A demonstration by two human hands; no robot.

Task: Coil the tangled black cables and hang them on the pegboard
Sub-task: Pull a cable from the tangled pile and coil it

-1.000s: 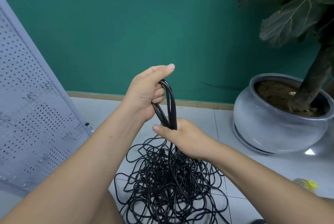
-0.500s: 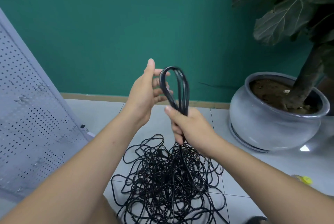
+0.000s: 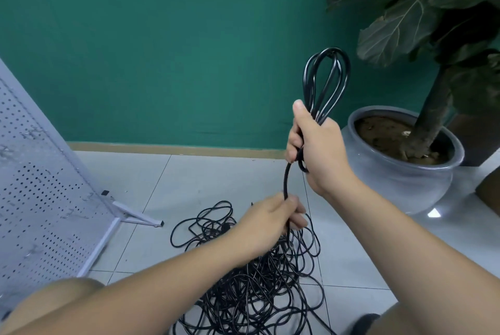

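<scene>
While it stands propped on its frame at the left, the pegboard [image 3: 40, 199] sits within reach for the hanging step. On the tiled floor [image 3: 216, 177] in front of the person lies the tangled heap of black cables [image 3: 257, 288]; most of the coiling looks undone. The right hand [image 3: 319, 150] is raised, its fingers wrapped round the neck of a small coil [image 3: 327, 80] so that the loops stand clear of the heap. Below it, the left hand [image 3: 267, 223] pinches the single strand [image 3: 286, 180] running down from the coil, probably to feed the next loop.
</scene>
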